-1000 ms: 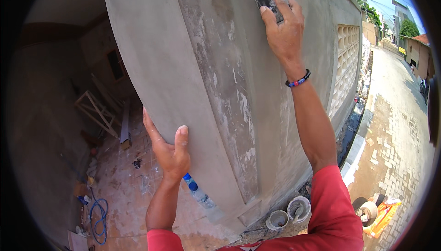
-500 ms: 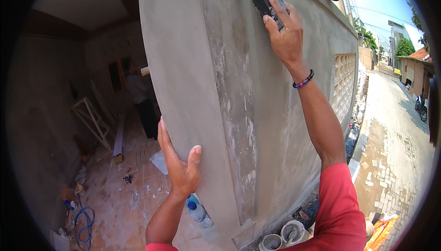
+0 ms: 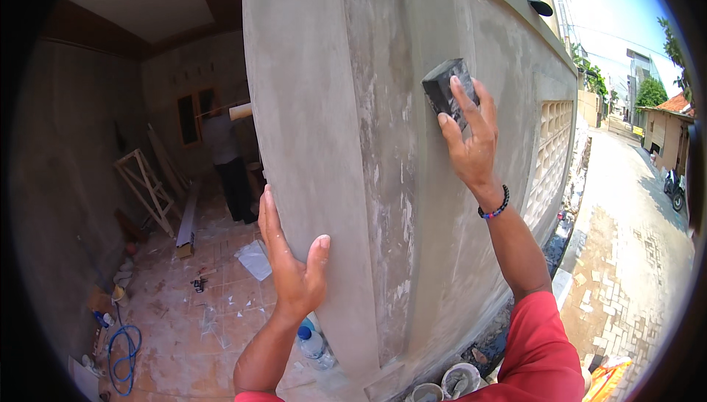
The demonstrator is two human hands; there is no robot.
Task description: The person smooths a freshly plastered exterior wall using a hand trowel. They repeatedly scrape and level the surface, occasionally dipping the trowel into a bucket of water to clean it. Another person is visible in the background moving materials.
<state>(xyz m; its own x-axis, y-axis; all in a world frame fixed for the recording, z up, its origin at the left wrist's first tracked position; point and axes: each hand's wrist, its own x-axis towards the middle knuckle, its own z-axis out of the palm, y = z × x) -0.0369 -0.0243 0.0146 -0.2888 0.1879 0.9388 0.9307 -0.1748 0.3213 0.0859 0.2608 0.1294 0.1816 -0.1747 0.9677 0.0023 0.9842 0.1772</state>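
My right hand (image 3: 475,137) grips a dark, grey-smeared rubbing block (image 3: 446,87) by its sides. The block is against the grey plastered wall (image 3: 508,56), right of a rough, patchy strip; whether it is sponge or something harder I cannot tell. Lower down, my left hand (image 3: 294,262) rests at the left edge of the smooth plastered pillar (image 3: 305,122). Its fingers are stretched upward with the thumb apart, and it holds nothing.
Below stand a water bottle (image 3: 313,343) and mortar buckets (image 3: 460,381). Through the opening on the left, a person (image 3: 227,159) stands near a wooden frame (image 3: 143,188); a blue hose (image 3: 125,358) lies on the floor. A vent block panel (image 3: 549,152) and a paved street (image 3: 626,255) are to the right.
My right hand has brought the block down the wall from near the top. My left hand stays at the pillar's edge. The view has shifted slightly.
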